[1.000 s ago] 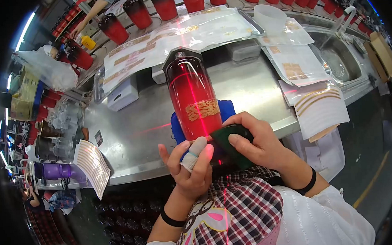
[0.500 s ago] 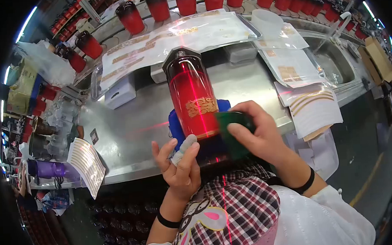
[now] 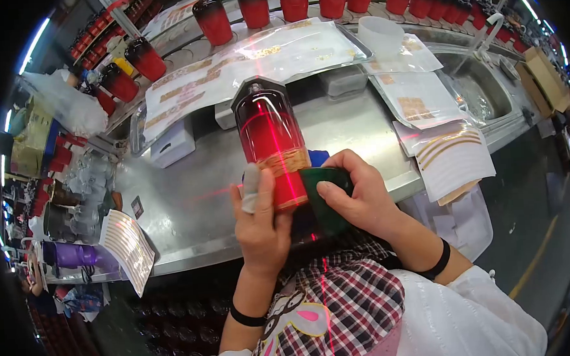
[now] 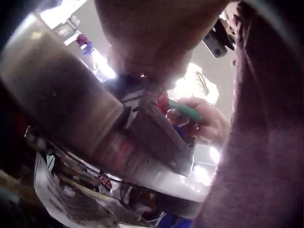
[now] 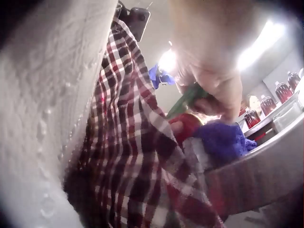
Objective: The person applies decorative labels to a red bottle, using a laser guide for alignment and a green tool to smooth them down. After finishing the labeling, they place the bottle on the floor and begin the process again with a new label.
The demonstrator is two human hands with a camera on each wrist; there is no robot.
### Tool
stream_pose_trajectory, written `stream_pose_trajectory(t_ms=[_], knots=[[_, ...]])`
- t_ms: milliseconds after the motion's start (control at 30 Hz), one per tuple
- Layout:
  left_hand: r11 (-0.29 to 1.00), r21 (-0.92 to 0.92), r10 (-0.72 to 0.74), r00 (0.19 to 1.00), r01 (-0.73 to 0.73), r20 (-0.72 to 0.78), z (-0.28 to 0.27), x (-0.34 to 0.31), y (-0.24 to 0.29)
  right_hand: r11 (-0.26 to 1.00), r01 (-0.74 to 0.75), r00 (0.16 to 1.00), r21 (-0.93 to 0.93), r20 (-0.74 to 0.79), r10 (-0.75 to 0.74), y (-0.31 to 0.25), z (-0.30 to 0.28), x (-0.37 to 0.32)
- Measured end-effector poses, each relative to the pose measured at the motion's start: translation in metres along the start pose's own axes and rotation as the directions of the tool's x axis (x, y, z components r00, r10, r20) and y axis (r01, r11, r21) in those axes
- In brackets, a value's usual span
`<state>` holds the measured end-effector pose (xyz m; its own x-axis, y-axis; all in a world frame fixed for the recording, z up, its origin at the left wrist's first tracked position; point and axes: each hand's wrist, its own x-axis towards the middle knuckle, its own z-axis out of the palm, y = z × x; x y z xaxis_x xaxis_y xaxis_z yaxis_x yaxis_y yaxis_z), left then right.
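Observation:
A glossy red bottle [image 3: 273,140], darkening to black toward its far end, lies tilted over a blue cloth [image 3: 318,157] on the metal table. Gold patterned decoration [image 3: 285,160] bands its lower part, and a red laser line runs along it. My left hand [image 3: 260,234] rests against the bottle's lower left side with its fingers fairly straight; one finger wears a grey-white cover [image 3: 251,187]. Between thumb and fingers my right hand [image 3: 362,196] pinches a dark green flexible sheet [image 3: 325,205], its edge at the bottle's lower right side beside the gold band.
Behind the bottle lies a tray of gold decal sheets [image 3: 228,71]. More printed sheets [image 3: 454,153] lie at right, near a sink [image 3: 480,87]. A curved striped sheet [image 3: 127,244] hangs over the front left edge. Red-black bottles [image 3: 212,20] line the conveyor at the back.
My left hand has moved up from below the bottle's base to its left side. The bottle has turned slightly, shifting its gold band. My right hand keeps the green sheet and has shifted slightly left.

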<state>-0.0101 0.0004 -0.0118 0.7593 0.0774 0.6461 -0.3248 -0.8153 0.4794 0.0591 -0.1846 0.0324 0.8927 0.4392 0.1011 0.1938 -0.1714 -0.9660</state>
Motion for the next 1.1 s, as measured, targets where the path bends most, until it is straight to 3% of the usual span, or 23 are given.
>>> stream_pose_trajectory(t_ms=[33, 133, 233, 367, 467, 500, 600, 633, 733, 867, 967, 1067, 1100], knots=[[0.992, -0.088, -0.087, 0.996, 0.086, -0.009, -0.001, -0.005, 0.0, 0.999, -0.033, 0.999, 0.007, 0.018, 0.033, 0.0, -0.001, 0.0], [0.994, 0.03, -0.11, 0.994, 0.11, 0.007, -0.007, -0.005, 0.005, 0.993, 0.107, 0.993, -0.043, -0.048, -0.109, 0.006, 0.003, 0.001], [0.966, 0.242, 0.082, 0.995, -0.094, 0.059, -0.01, 0.021, 0.02, 0.995, 0.089, 0.995, 0.032, -0.053, -0.088, 0.009, 0.004, 0.003], [0.987, -0.111, -0.113, 0.993, 0.115, 0.019, -0.001, -0.003, -0.006, 0.998, 0.07, 0.997, -0.006, -0.045, -0.07, 0.01, 0.001, 0.001], [0.992, 0.025, -0.127, 0.99, 0.126, 0.064, -0.006, -0.004, -0.005, 0.999, 0.048, 0.999, -0.024, -0.022, -0.049, 0.01, -0.001, 0.002], [0.987, 0.147, -0.07, 0.995, 0.06, 0.066, -0.01, 0.007, 0.007, 0.998, 0.062, 0.997, -0.004, -0.035, -0.062, 0.009, 0.0, 0.002], [0.947, 0.289, 0.088, 0.977, -0.143, 0.196, -0.012, 0.026, 0.017, 1.0, -0.014, 1.0, 0.022, -0.011, 0.014, 0.005, -0.002, 0.002], [0.967, 0.223, 0.094, 0.984, -0.127, 0.15, -0.008, 0.022, 0.008, 1.0, -0.004, 1.0, 0.006, 0.001, 0.004, 0.005, -0.002, 0.002], [0.979, -0.133, -0.138, 0.982, 0.155, 0.129, -0.005, 0.001, -0.008, 1.0, -0.005, 1.0, -0.011, 0.009, 0.005, 0.006, -0.004, 0.001], [0.985, 0.174, -0.01, 0.997, -0.003, 0.074, -0.013, 0.015, 0.01, 0.999, -0.028, 0.999, 0.019, 0.018, 0.027, 0.005, -0.004, 0.002], [0.929, 0.337, 0.093, 0.979, -0.151, 0.182, -0.012, 0.032, 0.019, 0.999, -0.02, 1.0, 0.049, 0.018, 0.019, 0.007, -0.003, 0.002], [0.996, 0.089, -0.025, 0.988, 0.012, 0.149, -0.009, 0.011, -0.003, 0.999, 0.006, 1.0, 0.036, 0.008, -0.006, 0.009, -0.005, 0.004], [0.955, -0.198, -0.192, 0.969, 0.22, 0.153, -0.008, 0.006, -0.005, 1.0, 0.009, 1.0, 0.023, 0.01, -0.009, 0.01, -0.005, 0.002]])
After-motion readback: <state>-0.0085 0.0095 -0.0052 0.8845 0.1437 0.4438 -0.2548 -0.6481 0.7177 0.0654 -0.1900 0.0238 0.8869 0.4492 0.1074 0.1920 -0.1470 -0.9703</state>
